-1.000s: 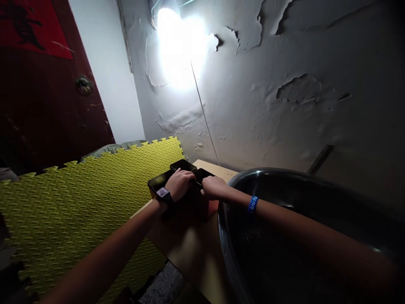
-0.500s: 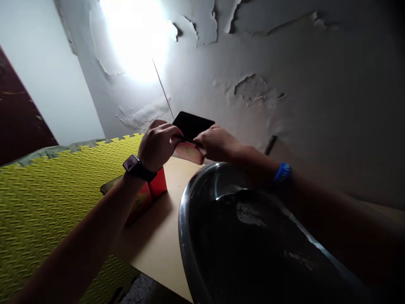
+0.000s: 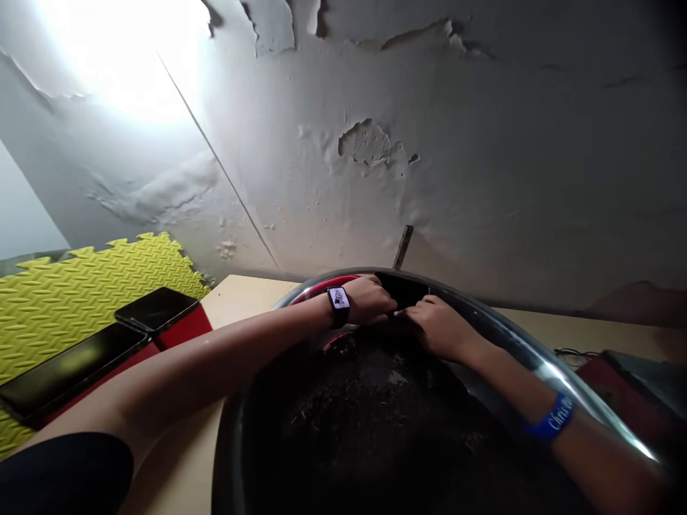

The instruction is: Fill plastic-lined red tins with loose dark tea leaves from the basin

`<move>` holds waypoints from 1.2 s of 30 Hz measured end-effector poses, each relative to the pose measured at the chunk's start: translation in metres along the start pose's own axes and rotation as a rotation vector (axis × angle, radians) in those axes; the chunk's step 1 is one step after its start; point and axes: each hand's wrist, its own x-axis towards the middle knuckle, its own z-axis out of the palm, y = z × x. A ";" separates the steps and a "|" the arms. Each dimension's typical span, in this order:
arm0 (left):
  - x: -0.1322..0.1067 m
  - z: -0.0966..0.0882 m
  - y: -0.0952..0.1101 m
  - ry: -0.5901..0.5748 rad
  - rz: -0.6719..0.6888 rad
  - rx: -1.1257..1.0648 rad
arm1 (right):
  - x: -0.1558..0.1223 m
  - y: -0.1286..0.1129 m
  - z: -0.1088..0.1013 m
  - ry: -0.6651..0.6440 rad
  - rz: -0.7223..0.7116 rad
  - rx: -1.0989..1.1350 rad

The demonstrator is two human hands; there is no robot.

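Both my hands are down inside a large shiny metal basin, near its far wall. My left hand, with a watch on the wrist, has its fingers curled. Close beside it, my right hand, with a blue wristband, has its fingers bent inward. A dark patch lies between the fingertips, and I cannot make out what they grip. Dark bits and pale specks show in the shadowed basin floor.
Two red boxes with glossy black tops stand at the left, beside a yellow foam mat. The basin rests on a light wooden tabletop. A slim upright dark object stands behind it. Peeling wall rises behind.
My hands have moved from the black and red object beyond the basin's rim down into the basin. The view has swung right.
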 end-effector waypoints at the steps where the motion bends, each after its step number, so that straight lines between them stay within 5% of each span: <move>1: 0.007 0.007 -0.002 -0.026 0.018 -0.018 | -0.002 0.005 0.006 -0.020 0.009 0.033; 6: 0.009 0.026 0.000 -0.009 -0.044 -0.204 | -0.006 0.016 0.013 -0.186 0.000 0.239; 14: -0.007 0.045 -0.010 0.285 -0.308 -0.451 | -0.005 0.014 0.017 -0.224 0.065 0.284; 21: -0.004 0.063 -0.011 0.095 -0.266 -0.590 | -0.007 0.009 0.006 -0.201 0.033 0.433; 36: -0.004 0.055 -0.004 0.076 -0.146 -0.488 | -0.009 -0.012 0.008 -0.250 0.083 0.152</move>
